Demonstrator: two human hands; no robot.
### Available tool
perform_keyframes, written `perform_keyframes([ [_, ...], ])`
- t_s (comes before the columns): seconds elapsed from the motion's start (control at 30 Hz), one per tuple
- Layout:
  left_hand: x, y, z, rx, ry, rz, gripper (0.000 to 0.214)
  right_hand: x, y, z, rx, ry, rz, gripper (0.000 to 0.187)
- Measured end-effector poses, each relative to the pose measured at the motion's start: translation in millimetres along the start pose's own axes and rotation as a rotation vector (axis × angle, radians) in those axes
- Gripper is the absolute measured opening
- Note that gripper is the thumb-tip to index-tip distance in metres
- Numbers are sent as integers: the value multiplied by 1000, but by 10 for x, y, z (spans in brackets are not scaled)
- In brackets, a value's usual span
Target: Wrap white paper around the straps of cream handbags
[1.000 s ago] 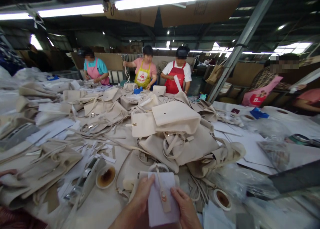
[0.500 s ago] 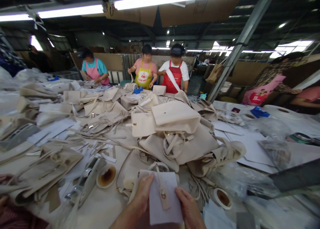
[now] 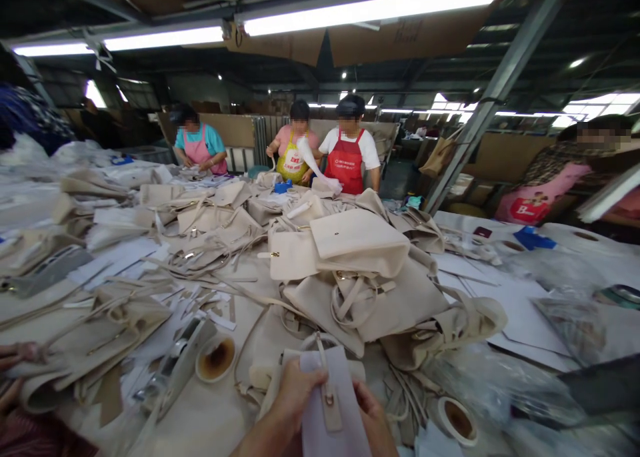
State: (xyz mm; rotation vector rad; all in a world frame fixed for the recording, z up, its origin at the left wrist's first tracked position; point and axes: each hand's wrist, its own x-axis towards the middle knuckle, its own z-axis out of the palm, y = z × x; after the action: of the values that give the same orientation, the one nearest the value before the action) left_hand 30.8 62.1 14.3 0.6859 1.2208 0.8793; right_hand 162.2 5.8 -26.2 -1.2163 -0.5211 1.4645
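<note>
A white sheet of paper (image 3: 353, 394) lies under a narrow beige strap (image 3: 329, 396) with a small gold-coloured metal fitting, over a beige handbag at the bottom middle. My left hand (image 3: 293, 390) is closed on the paper's left side, its thumb reaching the strap's edge. Along the paper's right edge, my right hand (image 3: 373, 417) has its fingers curled and gripping it. Between the hands, the sheet looks slightly bent lengthwise. Behind the paper, the bag's round handle (image 3: 320, 341) shows; most of that bag's body is hidden by the paper and my hands.
Beige handbags (image 3: 360, 244) are heaped ahead. Tape rolls (image 3: 216, 358) (image 3: 456, 420) lie on both sides, with plastic bags (image 3: 500, 370) and paper sheets (image 3: 525, 317) at right. A co-worker's hand (image 3: 23, 356) is at far left. Several people stand across the table.
My hands have come closer together, and the paper between them looks narrower and more bent. My left thumb has moved to the strap. Across the table, a co-worker's white strip has shifted left.
</note>
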Motion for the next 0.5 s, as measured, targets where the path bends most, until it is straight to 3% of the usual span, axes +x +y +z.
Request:
perform_keyframes([
  [0.2,111,-37,10,67,55,31,23,48,208,198,-31,-13,-3,49],
  [0.33,89,62,-17,95,32,55,29,107,106,254,-229,93,-101,53],
  [0.43,44,190,-59,142,-21,82,38,118,-14,260,-346,71,-123,51],
  [0.5,45,242,-84,213,-58,102,33,103,-68,262,-400,50,-117,50],
])
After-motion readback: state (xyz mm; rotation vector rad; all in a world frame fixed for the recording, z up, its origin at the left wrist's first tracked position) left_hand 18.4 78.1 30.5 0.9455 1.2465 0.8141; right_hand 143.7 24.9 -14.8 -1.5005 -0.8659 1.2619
